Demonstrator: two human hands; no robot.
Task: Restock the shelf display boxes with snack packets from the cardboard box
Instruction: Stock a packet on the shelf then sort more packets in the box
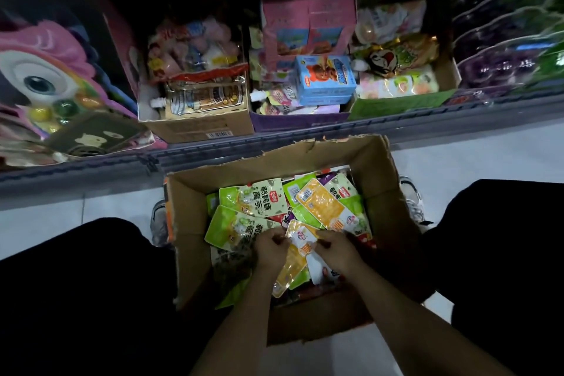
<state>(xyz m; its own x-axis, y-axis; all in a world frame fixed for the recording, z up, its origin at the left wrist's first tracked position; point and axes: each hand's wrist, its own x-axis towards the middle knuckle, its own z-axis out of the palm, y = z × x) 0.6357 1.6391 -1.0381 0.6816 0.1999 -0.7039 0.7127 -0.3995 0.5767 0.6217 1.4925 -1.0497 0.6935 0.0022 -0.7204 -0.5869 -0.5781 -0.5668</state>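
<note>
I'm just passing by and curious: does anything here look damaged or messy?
Yes. The cardboard box on the floor has a ragged, torn far rim. The snack packets inside lie jumbled at all angles, not stacked. Both hands, left hand and right hand, grip an orange packet.

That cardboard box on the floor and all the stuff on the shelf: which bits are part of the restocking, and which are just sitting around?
Part of the job:
cardboard box
yellow snack packet, held by left hand and right hand
green snack packets
shelf display boxes

Just lying about:
pink owl toy pack
blue carton
</note>
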